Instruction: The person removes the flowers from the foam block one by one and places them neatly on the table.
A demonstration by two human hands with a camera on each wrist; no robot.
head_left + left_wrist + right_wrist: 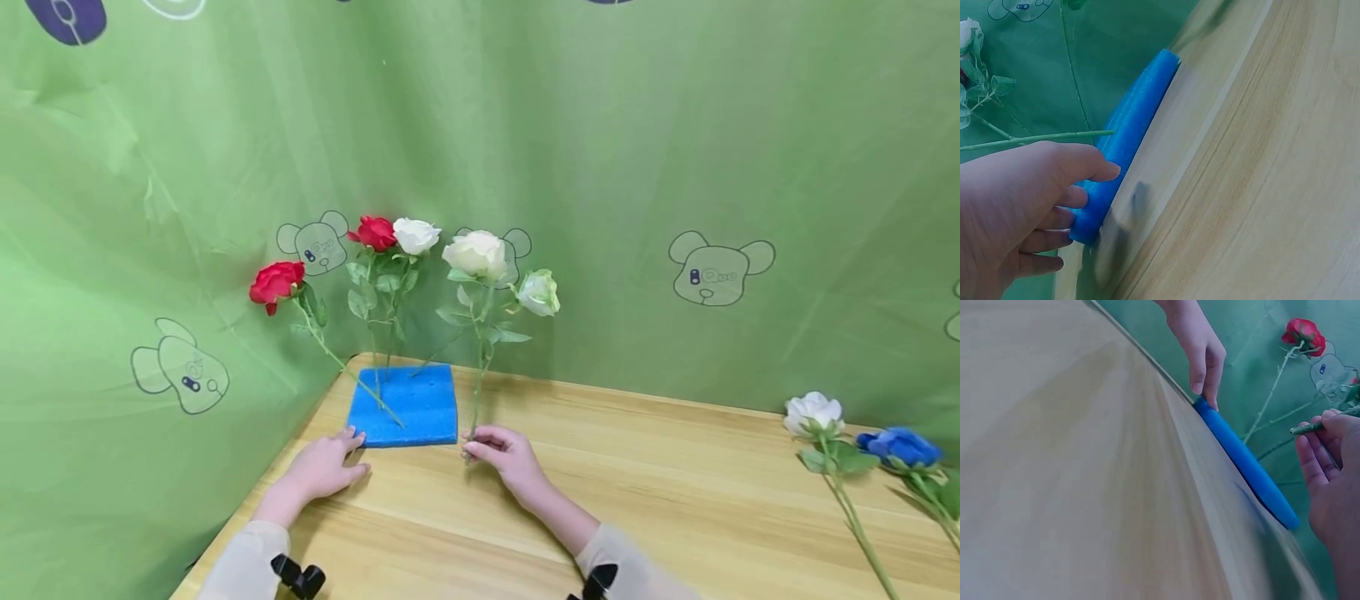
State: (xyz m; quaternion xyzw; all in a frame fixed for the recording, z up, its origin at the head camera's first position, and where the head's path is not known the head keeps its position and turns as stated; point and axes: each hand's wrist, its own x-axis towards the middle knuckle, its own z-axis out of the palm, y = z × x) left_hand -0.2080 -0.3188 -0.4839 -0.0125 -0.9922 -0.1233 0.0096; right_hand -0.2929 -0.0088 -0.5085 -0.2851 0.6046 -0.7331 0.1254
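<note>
My left hand (321,468) rests at the near left corner of a flat blue foam block (429,410), its fingertips touching the edge. The thumb points right, in front of the block. Just right of the block, my right hand (510,460) pinches the low end of an artificial rose stem (480,383) between thumb and fingers. That stem carries a full creamy-white rose (477,255) and a smaller greenish-white bloom (539,292). Its cut end pokes out past the fingers. Two red roses (277,283) and a white rose (416,236) stand in the foam, one red one leaning left.
A white rose (813,414) and a blue rose (903,447) lie on the wooden table (675,492) at the far right. Green cloth (600,150) with printed bear faces hangs behind and along the left side.
</note>
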